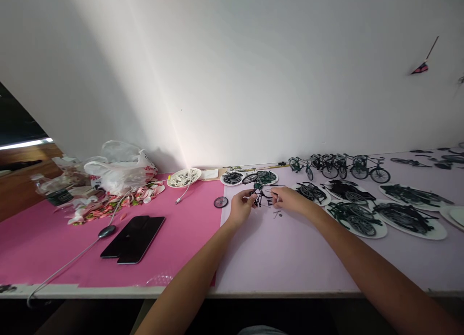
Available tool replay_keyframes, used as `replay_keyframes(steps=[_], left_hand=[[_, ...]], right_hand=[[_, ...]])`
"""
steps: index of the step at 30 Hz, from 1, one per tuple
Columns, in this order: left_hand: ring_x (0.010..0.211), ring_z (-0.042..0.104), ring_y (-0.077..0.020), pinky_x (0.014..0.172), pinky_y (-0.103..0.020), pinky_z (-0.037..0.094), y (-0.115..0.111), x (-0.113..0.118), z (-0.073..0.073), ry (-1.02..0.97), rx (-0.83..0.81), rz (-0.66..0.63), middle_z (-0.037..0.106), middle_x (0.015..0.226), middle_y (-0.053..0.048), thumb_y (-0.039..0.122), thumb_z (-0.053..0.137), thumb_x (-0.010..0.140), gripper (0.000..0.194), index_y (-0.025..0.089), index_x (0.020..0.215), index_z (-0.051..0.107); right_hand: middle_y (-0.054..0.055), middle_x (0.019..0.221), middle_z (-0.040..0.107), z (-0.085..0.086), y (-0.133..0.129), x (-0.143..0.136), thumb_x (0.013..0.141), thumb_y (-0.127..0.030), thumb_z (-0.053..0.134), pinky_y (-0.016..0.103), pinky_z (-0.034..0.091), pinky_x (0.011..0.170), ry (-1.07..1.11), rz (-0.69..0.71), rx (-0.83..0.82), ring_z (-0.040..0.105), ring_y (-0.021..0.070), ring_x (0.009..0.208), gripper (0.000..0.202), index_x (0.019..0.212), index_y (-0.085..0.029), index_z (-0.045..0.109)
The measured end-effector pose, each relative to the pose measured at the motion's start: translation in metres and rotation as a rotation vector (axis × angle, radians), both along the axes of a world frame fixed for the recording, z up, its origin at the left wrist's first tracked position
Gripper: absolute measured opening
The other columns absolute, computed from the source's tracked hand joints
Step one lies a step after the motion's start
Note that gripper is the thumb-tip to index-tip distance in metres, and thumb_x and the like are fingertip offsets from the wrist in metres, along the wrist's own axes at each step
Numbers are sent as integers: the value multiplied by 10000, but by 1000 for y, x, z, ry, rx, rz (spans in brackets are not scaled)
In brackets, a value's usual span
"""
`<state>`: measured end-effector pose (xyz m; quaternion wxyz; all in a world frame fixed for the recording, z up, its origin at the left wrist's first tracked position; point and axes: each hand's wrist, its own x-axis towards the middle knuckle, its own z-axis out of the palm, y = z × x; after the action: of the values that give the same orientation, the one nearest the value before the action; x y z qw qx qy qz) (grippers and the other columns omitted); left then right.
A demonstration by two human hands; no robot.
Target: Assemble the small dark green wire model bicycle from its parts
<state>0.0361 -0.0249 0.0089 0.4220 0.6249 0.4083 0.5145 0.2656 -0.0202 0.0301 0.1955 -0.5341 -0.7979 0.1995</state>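
Note:
My left hand [242, 207] is closed around a partly assembled toy bicycle [257, 194], dark, with one wheel tilted up at its far end. Across from it, my right hand [288, 199] pinches at the bicycle's other side, and whatever lies between its fingertips is too small to make out. A few tiny loose parts [277, 214] lie on the pale sheet just below the right fingers. To the left of my hands, a single loose wheel [220, 202] rests flat near the border of the pink and pale sheets.
Plates of dark bicycle parts [384, 227] cover the right side, behind them a row of assembled toy bicycles [340, 167]. On the left are two dark phone-like slabs [139, 240], a cabled mouse-like device [107, 231], a plastic bag [121, 173] and a plate of pale pieces [198, 172].

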Motion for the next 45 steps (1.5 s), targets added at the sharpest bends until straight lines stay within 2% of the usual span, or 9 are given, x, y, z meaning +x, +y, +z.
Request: replay_keyframes(steps=[7, 12, 18, 22, 26, 32, 36, 45], left_hand=[[597, 657, -154, 586, -250, 480, 0, 1, 0, -5, 1, -6, 710, 717, -67, 496, 769, 861, 484, 95, 1132, 762], [592, 641, -144, 560, -237, 455, 1, 1, -1, -7, -7, -17, 706, 719, -67, 474, 750, 869, 474, 82, 1135, 755], [609, 642, -149, 542, -230, 445, 2, -1, -2, -31, -22, -41, 701, 717, -67, 498, 756, 848, 508, 75, 1129, 750], [598, 633, -143, 535, -230, 425, 3, -1, -2, -54, -16, -45, 701, 716, -63, 516, 767, 820, 514, 84, 1098, 768], [591, 626, -139, 528, -228, 416, 5, -1, -3, -71, -31, -46, 701, 716, -62, 507, 770, 817, 540, 81, 1150, 766], [606, 634, -148, 546, -232, 424, 8, -2, -7, -49, -22, -53, 703, 697, -68, 506, 776, 826, 553, 71, 1166, 768], [612, 631, -152, 557, -233, 420, 9, -2, -10, -29, -18, -66, 700, 686, -71, 514, 773, 830, 568, 68, 1182, 765], [625, 624, -150, 581, -239, 430, 6, -2, -8, 7, 28, -114, 708, 739, -82, 539, 723, 871, 533, 85, 1145, 776]], right_hand=[[6, 834, 704, 1, -2, -4, 779, -93, 618, 249, 347, 620, -61, 31, 33, 631, 174, 706, 188, 766, -214, 474], [12, 835, 694, -4, -1, -5, 805, -110, 621, 252, 331, 621, -84, 24, 60, 607, 174, 709, 184, 790, -217, 472], [2, 807, 670, -4, -3, -10, 799, -131, 610, 246, 321, 606, -92, 9, 150, 556, 156, 661, 154, 817, -223, 488], [-3, 779, 659, 2, -7, -16, 838, -188, 589, 248, 317, 587, -17, -40, 289, 542, 156, 626, 134, 808, -235, 468], [-14, 758, 660, 2, -8, -25, 847, -229, 582, 255, 311, 575, 74, -91, 434, 524, 148, 576, 234, 769, -246, 362], [-4, 779, 699, -2, -13, -41, 871, -303, 597, 263, 386, 612, 345, -56, 533, 519, 141, 570, 334, 749, -254, 290], [21, 775, 691, -2, -19, -51, 890, -361, 620, 261, 423, 611, 499, 9, 524, 567, 159, 641, 347, 741, -257, 323], [65, 893, 750, -6, -24, -57, 886, -407, 652, 274, 459, 602, 597, 24, 423, 633, 189, 734, 421, 731, -257, 291]])
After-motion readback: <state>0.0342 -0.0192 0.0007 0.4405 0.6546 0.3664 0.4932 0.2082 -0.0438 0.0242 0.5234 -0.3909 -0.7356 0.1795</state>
